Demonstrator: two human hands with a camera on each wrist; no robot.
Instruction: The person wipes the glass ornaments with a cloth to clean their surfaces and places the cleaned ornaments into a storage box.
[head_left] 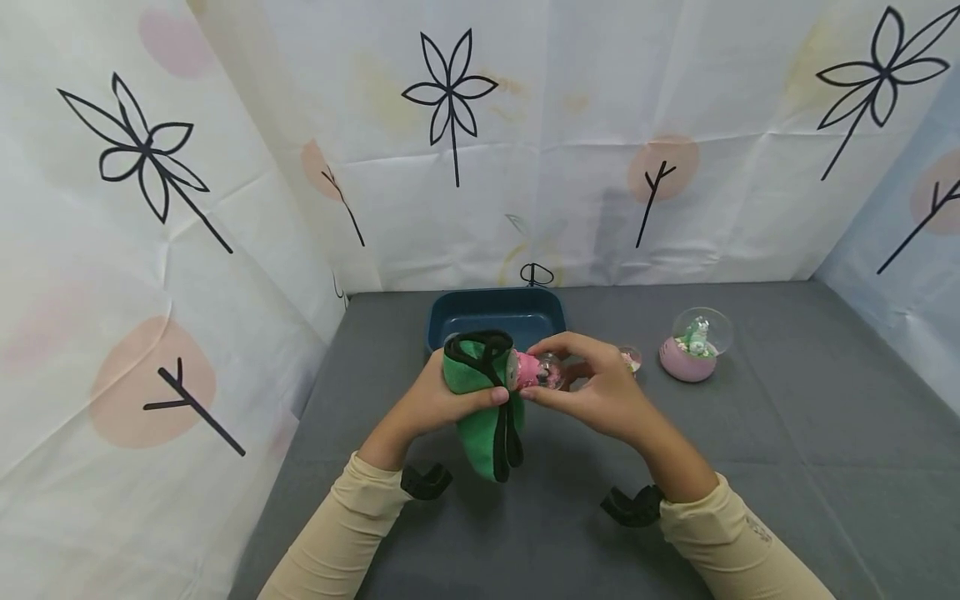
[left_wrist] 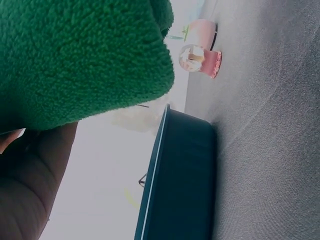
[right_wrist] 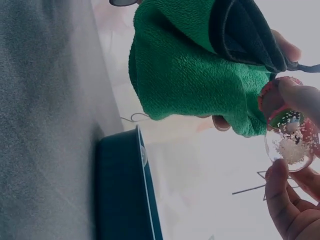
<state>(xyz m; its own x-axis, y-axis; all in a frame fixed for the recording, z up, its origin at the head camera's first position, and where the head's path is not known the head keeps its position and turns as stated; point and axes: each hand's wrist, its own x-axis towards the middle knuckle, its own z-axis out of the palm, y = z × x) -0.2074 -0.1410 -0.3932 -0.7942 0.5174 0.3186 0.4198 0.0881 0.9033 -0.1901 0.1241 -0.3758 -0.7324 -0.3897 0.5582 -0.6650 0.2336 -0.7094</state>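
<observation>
In the head view my left hand grips a folded green cloth with a dark edge, its thumb lying across the front. My right hand holds a small snow globe with a pink base, tipped on its side. The globe's base is against the cloth, and its clear dome points toward my right palm. In the right wrist view, white bits float inside the dome, and fingers pinch the globe at base and dome. The left wrist view shows the fluffy cloth up close, hiding most of the left fingers.
Behind the hands stands a dark blue tray, with something clear partly visible at its left. To the right sits a larger globe with a pink base. Another small globe is partly hidden behind my right hand. Patterned cloth walls enclose the grey table.
</observation>
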